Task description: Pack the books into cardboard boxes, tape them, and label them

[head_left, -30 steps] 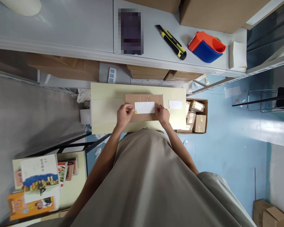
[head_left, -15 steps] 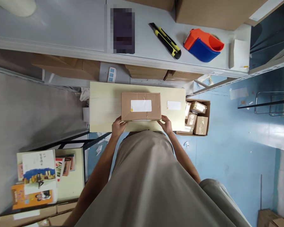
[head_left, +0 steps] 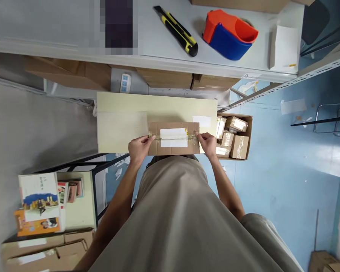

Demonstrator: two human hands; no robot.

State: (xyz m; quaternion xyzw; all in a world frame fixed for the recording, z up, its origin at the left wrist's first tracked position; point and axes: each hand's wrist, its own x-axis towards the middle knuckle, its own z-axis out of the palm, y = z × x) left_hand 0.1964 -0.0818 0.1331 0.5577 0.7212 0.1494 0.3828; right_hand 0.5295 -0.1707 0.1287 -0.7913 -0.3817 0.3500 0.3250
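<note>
A brown cardboard box (head_left: 174,151) is at the near edge of the pale yellow tabletop (head_left: 121,102), close to my body. White labels (head_left: 174,143) with small yellow marks show on it, above and below a line running across the box. Clear tape glints at both ends of that line. My left hand (head_left: 140,150) pinches the box's left end, thumb and fingers near the tape. Closed on the right end is my right hand (head_left: 208,144), at about the same height. The underside of the box is hidden.
On the grey shelf (head_left: 59,34) ahead lie a yellow-black utility knife (head_left: 178,32), an orange-blue tape dispenser (head_left: 229,36) and white labels (head_left: 285,49). A carton of small parcels (head_left: 239,146) stands right of the tabletop. Books (head_left: 39,200) lie on the left.
The box has turned and come nearer my body, so the line with taped ends and differently placed labels now show. Both hands have moved up onto its ends from the near lower corners.
</note>
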